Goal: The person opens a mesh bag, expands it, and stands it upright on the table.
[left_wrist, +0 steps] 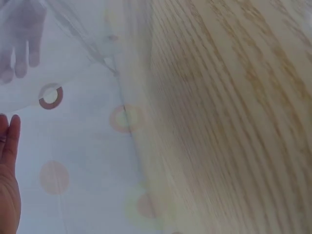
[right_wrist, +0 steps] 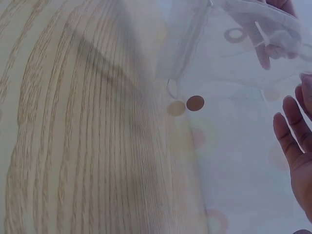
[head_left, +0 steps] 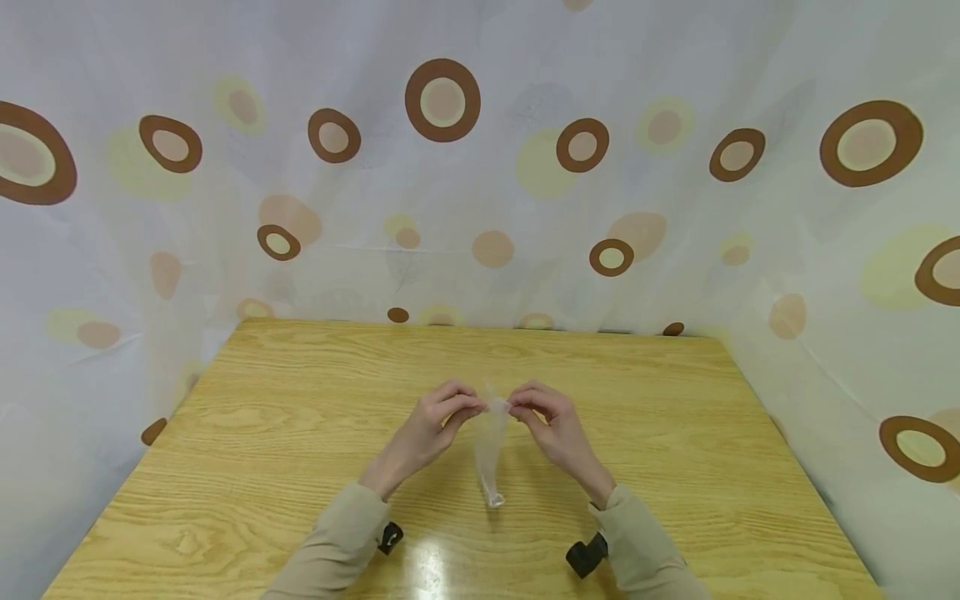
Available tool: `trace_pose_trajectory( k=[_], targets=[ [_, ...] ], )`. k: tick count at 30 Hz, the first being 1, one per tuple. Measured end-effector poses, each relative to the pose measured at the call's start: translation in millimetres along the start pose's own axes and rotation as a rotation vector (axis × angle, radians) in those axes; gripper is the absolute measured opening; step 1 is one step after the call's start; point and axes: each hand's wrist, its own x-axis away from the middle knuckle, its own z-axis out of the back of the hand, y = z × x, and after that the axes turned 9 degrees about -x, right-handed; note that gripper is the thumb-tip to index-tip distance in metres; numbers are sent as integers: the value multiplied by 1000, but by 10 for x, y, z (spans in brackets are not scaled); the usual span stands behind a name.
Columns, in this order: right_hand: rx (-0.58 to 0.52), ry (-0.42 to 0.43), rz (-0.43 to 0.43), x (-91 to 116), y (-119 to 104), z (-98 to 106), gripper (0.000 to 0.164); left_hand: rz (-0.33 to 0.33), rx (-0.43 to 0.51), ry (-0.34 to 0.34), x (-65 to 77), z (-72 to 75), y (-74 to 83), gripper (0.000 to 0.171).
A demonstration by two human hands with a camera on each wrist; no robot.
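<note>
Over the middle of the pale yellow, wood-grained table (head_left: 300, 467): a thin, see-through plastic bag (head_left: 491, 446) hangs between two bare hands, wide at the top and narrow toward its shiny, crumpled lower end.
Left hand (head_left: 429, 427): its thumb and fingertips pinch the upper edge of the bag on the left side.
Right hand (head_left: 558, 429): its thumb and fingertips pinch the same upper edge on the right side; the two hands are near each other but apart.
Bag's lower end: it points down toward the table, on the person's side; whether it touches the wood, I cannot tell.
Bag's mouth: the film is too transparent to say whether its layers are parted or lie together.
Step in hand: in my judgement, it is the handling of the bag's upper edge, with both hands sharing the grip.
Next move: probably it calls for fine finger work at this edge, to feel for the separate layers and to draw them gently apart, while each side remains pinched.
Care with the film: such light material may slip or cling to itself, so a soft, even pull seems better.
</note>
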Motion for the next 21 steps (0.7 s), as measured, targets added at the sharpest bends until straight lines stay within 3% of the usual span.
trace_pose_trajectory(
  k=[4,11,16,21],
  targets=[
    [-7,0,27,-7,2,4,14,10,11,-12,22,-20,-9,28],
    [-6,25,72,-5,-4,-28,16,52,34,24,63,-102,-2,51],
    [-26,32,100,-2,-6,-47,16,82,26,34,53,-125,13,45],
    [-28,20,96,0,-7,-39,16,86,64,55,30,-116,23,24]
  ],
)
